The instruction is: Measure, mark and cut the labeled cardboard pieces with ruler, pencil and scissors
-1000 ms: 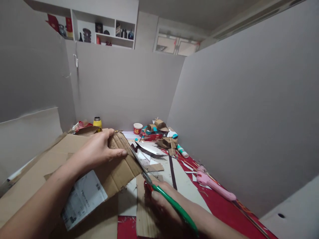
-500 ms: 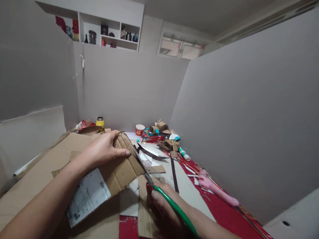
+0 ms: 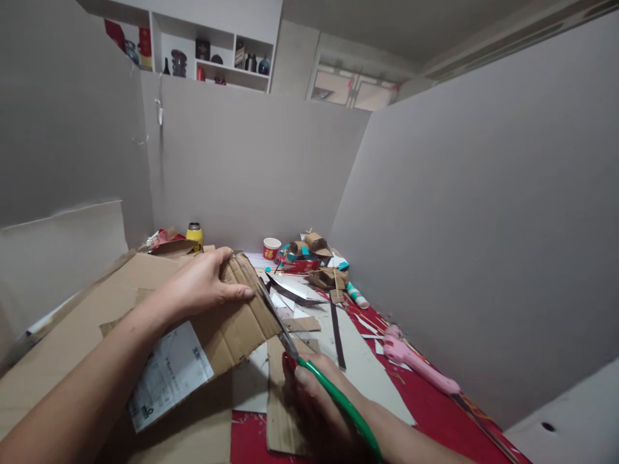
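The corrugated cardboard sheet (image 3: 232,322) lies flat on the table under my left hand (image 3: 203,287), its shipping label (image 3: 169,377) toward me. My left fingers are spread and pressed down on its far corner, pinning it rather than gripping it. The scissors (image 3: 290,348) run along the sheet's right edge, blades pointing away from me and slightly left, their long axis nearly in line with that edge. My right hand (image 3: 314,399) is closed around the green handles; the blades look almost shut, the tip just beside my left fingertips. So the sheet sits left of the blades, my left hand nearer it. A cut cardboard strip (image 3: 280,399) lies beneath my right hand. Farther right, a pink glue gun (image 3: 418,367) rests on the red table (image 3: 435,412); a paper cup (image 3: 271,248) stands near the back wall.
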A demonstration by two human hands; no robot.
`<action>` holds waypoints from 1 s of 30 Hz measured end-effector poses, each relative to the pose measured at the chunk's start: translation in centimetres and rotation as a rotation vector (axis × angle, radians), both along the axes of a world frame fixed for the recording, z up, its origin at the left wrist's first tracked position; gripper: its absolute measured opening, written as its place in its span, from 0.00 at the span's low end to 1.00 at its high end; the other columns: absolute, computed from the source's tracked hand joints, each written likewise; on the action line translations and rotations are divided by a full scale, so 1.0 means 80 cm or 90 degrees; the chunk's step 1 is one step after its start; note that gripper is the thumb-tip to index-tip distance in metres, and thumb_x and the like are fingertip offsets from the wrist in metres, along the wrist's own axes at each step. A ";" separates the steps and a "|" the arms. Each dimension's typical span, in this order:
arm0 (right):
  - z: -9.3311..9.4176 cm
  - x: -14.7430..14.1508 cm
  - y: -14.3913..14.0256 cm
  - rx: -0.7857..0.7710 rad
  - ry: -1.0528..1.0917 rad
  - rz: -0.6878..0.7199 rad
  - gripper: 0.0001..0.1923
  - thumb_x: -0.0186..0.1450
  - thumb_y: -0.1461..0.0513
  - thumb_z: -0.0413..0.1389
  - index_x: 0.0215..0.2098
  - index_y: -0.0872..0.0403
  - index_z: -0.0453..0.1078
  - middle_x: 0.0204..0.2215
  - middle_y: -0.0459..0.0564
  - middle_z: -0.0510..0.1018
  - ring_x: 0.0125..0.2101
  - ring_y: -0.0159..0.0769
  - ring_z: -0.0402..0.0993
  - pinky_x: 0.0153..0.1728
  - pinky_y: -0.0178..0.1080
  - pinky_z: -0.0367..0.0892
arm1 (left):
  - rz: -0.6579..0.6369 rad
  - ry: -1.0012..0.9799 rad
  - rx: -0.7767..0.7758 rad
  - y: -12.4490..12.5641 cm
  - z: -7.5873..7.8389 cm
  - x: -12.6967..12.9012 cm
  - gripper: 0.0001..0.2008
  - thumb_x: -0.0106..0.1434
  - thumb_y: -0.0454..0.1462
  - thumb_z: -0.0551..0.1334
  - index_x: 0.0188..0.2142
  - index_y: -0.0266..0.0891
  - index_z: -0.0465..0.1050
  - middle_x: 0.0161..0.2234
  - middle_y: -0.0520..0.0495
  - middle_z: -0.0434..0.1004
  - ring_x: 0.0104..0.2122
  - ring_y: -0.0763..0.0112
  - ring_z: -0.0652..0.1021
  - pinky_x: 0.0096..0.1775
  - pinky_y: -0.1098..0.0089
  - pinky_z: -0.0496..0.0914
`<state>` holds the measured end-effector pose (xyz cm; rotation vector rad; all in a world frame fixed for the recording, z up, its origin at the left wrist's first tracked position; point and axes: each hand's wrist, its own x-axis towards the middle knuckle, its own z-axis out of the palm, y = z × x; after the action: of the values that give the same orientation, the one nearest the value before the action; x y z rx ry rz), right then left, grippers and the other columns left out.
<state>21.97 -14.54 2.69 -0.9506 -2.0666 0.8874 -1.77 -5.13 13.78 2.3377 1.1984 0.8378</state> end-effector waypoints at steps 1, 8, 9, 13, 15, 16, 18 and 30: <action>-0.002 0.001 0.001 -0.005 0.000 0.000 0.27 0.73 0.43 0.36 0.27 0.53 0.57 0.20 0.42 0.59 0.21 0.30 0.51 0.24 0.35 0.53 | -0.002 0.000 0.000 0.000 0.000 0.000 0.21 0.50 0.51 0.69 0.38 0.42 0.71 0.37 0.45 0.77 0.37 0.56 0.76 0.35 0.63 0.67; 0.000 -0.002 -0.006 -0.036 0.001 -0.014 0.29 0.72 0.41 0.37 0.26 0.53 0.57 0.21 0.44 0.59 0.23 0.31 0.53 0.23 0.36 0.53 | -0.017 0.005 0.000 0.002 -0.001 -0.001 0.21 0.51 0.52 0.68 0.38 0.42 0.71 0.37 0.46 0.78 0.36 0.58 0.76 0.33 0.65 0.67; 0.002 -0.003 -0.007 -0.036 -0.001 -0.023 0.29 0.71 0.41 0.37 0.26 0.52 0.57 0.21 0.44 0.59 0.23 0.31 0.53 0.23 0.37 0.53 | -0.018 0.003 0.000 0.002 -0.002 -0.002 0.21 0.51 0.53 0.68 0.38 0.42 0.71 0.37 0.46 0.78 0.36 0.58 0.76 0.33 0.65 0.67; 0.005 -0.004 -0.007 -0.027 -0.006 -0.025 0.30 0.70 0.39 0.35 0.28 0.52 0.59 0.23 0.45 0.61 0.24 0.33 0.55 0.25 0.38 0.56 | -0.019 0.002 0.005 0.003 -0.004 -0.003 0.21 0.52 0.53 0.67 0.39 0.43 0.71 0.38 0.46 0.78 0.36 0.58 0.77 0.35 0.65 0.67; 0.007 -0.004 -0.005 -0.006 -0.013 -0.009 0.30 0.70 0.39 0.34 0.31 0.53 0.60 0.25 0.47 0.64 0.26 0.35 0.58 0.28 0.38 0.60 | -0.021 0.003 0.006 0.003 -0.006 -0.003 0.21 0.52 0.53 0.67 0.39 0.43 0.71 0.38 0.46 0.79 0.37 0.57 0.77 0.36 0.64 0.68; 0.008 -0.004 -0.004 0.005 -0.017 -0.004 0.30 0.71 0.40 0.34 0.32 0.53 0.61 0.26 0.47 0.65 0.27 0.35 0.60 0.29 0.38 0.62 | -0.022 0.004 0.007 0.003 -0.007 -0.003 0.21 0.52 0.53 0.67 0.39 0.43 0.72 0.38 0.46 0.79 0.38 0.57 0.77 0.36 0.64 0.68; 0.011 -0.003 -0.003 0.014 -0.023 0.003 0.29 0.72 0.42 0.34 0.33 0.53 0.62 0.26 0.48 0.67 0.27 0.35 0.62 0.31 0.38 0.63 | -0.023 0.005 0.006 0.004 -0.008 -0.002 0.21 0.52 0.52 0.67 0.39 0.43 0.72 0.39 0.46 0.79 0.38 0.56 0.77 0.37 0.64 0.68; 0.024 0.004 -0.005 -0.014 -0.035 0.023 0.30 0.71 0.40 0.34 0.32 0.53 0.61 0.25 0.45 0.63 0.26 0.33 0.58 0.29 0.36 0.61 | -0.069 0.018 -0.035 0.001 0.000 -0.003 0.25 0.55 0.54 0.66 0.45 0.42 0.71 0.44 0.43 0.78 0.46 0.52 0.76 0.43 0.59 0.68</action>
<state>22.27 -14.95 4.59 -0.9613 -2.1315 0.9136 -1.98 -5.07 13.76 2.3532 1.0813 0.7285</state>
